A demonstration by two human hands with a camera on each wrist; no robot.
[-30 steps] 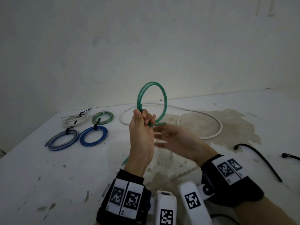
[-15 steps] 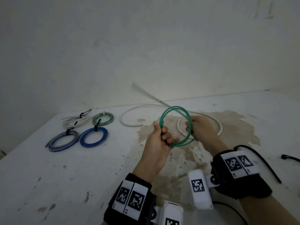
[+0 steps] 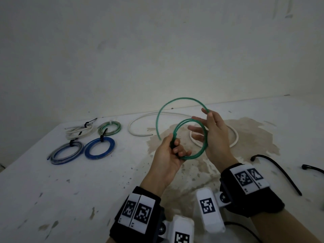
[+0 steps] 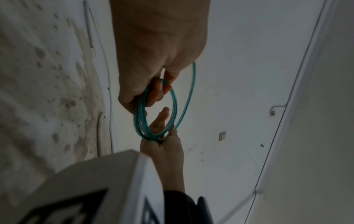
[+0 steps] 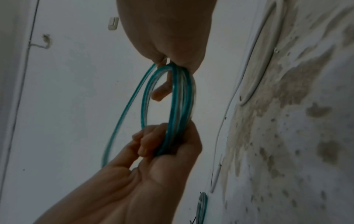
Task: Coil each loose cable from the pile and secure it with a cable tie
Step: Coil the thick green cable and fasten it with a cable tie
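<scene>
Hands raised above the stained white table [image 3: 52,190], both mine, working one translucent green cable [image 3: 204,137] held in the air over the brown stain near the table's middle. My left hand [image 3: 168,158] has its fingers curled round the near-left side of the green loops, pinching them together. My right hand [image 3: 216,137] meets the far-right side of the coil; thumb and forefinger pinch the cable there, and the other fingers [image 3: 194,128] reach loosely through the ring. From that pinch the free tail arcs up and over to the left, its end hanging clear of the coil.

Toward the far-left corner lie four tied coils: a white one [image 3: 78,132], a pale green one [image 3: 109,128], a grey-and-blue one [image 3: 67,152] and a blue one [image 3: 100,148]. A long loose white cable [image 3: 138,133] curves along the far edge behind my hands. Near the right edge a black cable tie [image 3: 280,171] lies flat, with another black piece [image 3: 312,167] just beyond it
</scene>
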